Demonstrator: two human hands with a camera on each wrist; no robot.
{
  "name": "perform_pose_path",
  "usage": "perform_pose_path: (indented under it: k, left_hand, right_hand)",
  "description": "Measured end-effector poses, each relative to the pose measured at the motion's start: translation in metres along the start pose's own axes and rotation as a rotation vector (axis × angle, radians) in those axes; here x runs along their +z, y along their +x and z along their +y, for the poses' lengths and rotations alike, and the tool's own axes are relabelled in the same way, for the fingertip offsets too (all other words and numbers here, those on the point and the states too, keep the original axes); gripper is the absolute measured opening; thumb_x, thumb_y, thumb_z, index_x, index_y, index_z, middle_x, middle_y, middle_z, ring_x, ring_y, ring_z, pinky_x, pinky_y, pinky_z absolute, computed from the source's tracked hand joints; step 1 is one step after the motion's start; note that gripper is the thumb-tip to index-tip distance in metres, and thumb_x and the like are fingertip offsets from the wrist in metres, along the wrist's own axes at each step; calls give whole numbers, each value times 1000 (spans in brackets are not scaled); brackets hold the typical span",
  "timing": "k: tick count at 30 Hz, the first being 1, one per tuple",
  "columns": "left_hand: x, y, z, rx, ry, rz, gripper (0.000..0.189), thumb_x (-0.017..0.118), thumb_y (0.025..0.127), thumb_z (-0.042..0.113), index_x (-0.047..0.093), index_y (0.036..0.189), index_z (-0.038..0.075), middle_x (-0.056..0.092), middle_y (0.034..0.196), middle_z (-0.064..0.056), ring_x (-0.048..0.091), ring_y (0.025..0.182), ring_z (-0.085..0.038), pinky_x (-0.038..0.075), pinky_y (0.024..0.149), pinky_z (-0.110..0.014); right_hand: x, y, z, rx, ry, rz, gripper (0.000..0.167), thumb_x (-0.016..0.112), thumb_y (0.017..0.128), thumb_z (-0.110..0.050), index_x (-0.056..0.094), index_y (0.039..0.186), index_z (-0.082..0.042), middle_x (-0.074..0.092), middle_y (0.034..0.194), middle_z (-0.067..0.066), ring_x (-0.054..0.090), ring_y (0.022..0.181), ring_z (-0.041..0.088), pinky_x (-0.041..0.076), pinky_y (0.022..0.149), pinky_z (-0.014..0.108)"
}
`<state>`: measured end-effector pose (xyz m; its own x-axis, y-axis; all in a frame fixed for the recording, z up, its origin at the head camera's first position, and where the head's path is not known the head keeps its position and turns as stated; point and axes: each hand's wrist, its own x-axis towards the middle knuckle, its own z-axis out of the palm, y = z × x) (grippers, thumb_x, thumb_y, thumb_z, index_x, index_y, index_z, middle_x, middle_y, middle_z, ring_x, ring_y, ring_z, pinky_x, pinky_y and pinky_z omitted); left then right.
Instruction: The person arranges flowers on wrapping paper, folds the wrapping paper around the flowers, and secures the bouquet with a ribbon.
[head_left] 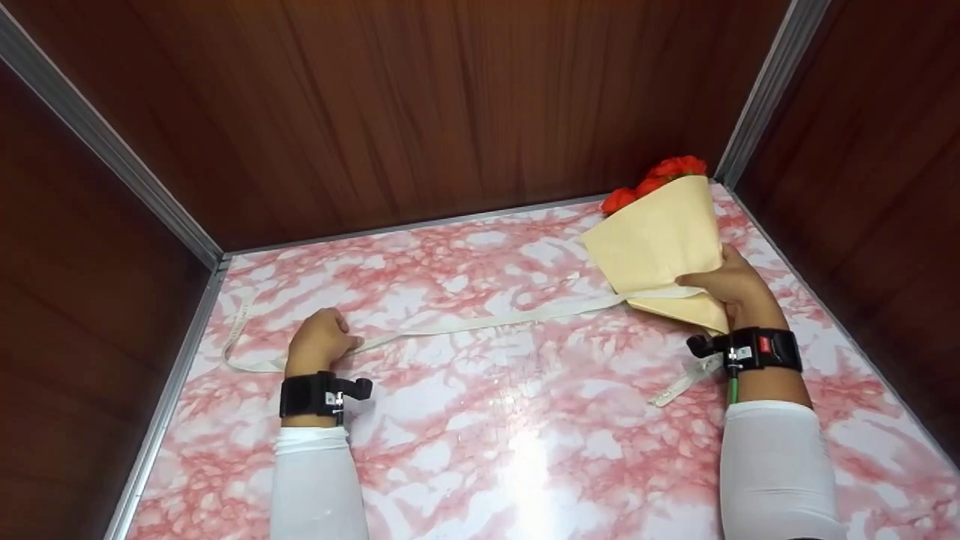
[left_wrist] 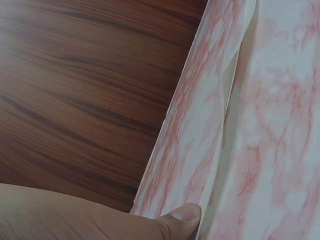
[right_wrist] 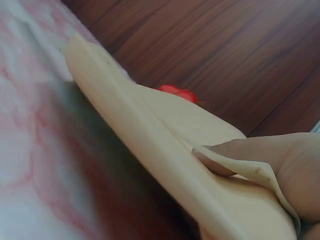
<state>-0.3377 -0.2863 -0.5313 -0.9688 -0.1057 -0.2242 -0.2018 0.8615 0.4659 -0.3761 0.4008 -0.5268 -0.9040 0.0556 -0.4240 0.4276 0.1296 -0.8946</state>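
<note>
A bouquet of red flowers [head_left: 679, 166] wrapped in pale yellow paper [head_left: 656, 236] is at the back right. My right hand [head_left: 742, 289] grips it around its narrow lower part, the thumb pressing a cream ribbon [head_left: 480, 322] against the paper; the fingers behind are hidden. From there the ribbon stretches left across the table to my left hand [head_left: 319, 341], which pinches it. In the left wrist view, the left thumb [left_wrist: 185, 215] lies at the ribbon's edge. The right wrist view shows the right thumb over the ribbon on the paper [right_wrist: 150, 140].
Beyond the left hand, a loose ribbon tail [head_left: 236, 330] curves over the pink marbled table [head_left: 480, 420]. Another ribbon end [head_left: 675, 390] lies below the bouquet. Brown wood-grain panels [head_left: 450, 112] with metal edging enclose the back and both sides.
</note>
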Motion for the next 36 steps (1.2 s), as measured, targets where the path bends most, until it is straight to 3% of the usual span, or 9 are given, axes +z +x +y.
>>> perform_pose_path:
  k: [4, 7, 10, 13, 23, 29, 36]
  left_hand:
    - [-1, 0, 0, -6, 0, 1, 31, 87, 98, 24, 64, 106, 5, 67, 101, -13, 62, 91, -29, 49, 80, -41]
    - [-2, -1, -1, -12, 16, 15, 31, 86, 99, 25, 64, 107, 5, 69, 104, -14, 63, 93, -30, 51, 83, -44]
    - [-3, -2, -2, -14, 33, 22, 33, 86, 99, 26, 64, 110, 3, 71, 110, -17, 65, 98, -33, 53, 89, -49]
    - [-5, -3, -3, -17, 49, 23, 34, 85, 100, 26, 65, 112, 2, 73, 114, -20, 66, 101, -35, 54, 93, -54]
    - [-11, -3, -14, -85, 73, 39, 29, 80, 100, 20, 68, 118, 0, 76, 122, -22, 70, 110, -38, 56, 100, -62]
    - [-17, -3, -23, -204, 85, 67, 27, 66, 101, 9, 70, 125, -3, 73, 137, -29, 71, 127, -46, 56, 106, -71]
    - [-23, -2, -31, -337, 53, 84, 42, 57, 104, 7, 64, 145, -4, 67, 152, -31, 66, 138, -52, 51, 115, -73]
  right_hand:
    - [1, -1, -3, -40, 219, 35, 103, 88, 99, -8, 21, 170, -37, 58, 133, -6, 78, 97, 9, 67, 86, 30]
    - [5, 0, -8, -140, 362, 101, 97, 87, 97, 0, 29, 165, -37, 60, 132, -5, 78, 100, 10, 68, 86, 30]
    - [11, 0, -13, -246, 428, 171, 103, 89, 94, 4, 32, 170, -35, 59, 135, -6, 74, 107, 10, 68, 89, 27]
    - [13, -2, -17, -292, 441, 215, 106, 90, 93, 2, 31, 172, -35, 57, 136, -6, 73, 109, 11, 67, 88, 26]
    - [13, 2, -10, -278, 503, 196, 115, 92, 90, 5, 29, 173, -45, 55, 141, -8, 68, 119, 14, 67, 90, 28]
    - [7, 3, -3, -191, 506, 157, 118, 94, 92, -3, 26, 173, -54, 56, 139, -7, 78, 104, 12, 69, 86, 31]
    - [7, 3, -2, -189, 556, 156, 119, 92, 91, 2, 25, 173, -52, 57, 135, -5, 82, 94, 14, 71, 78, 36]
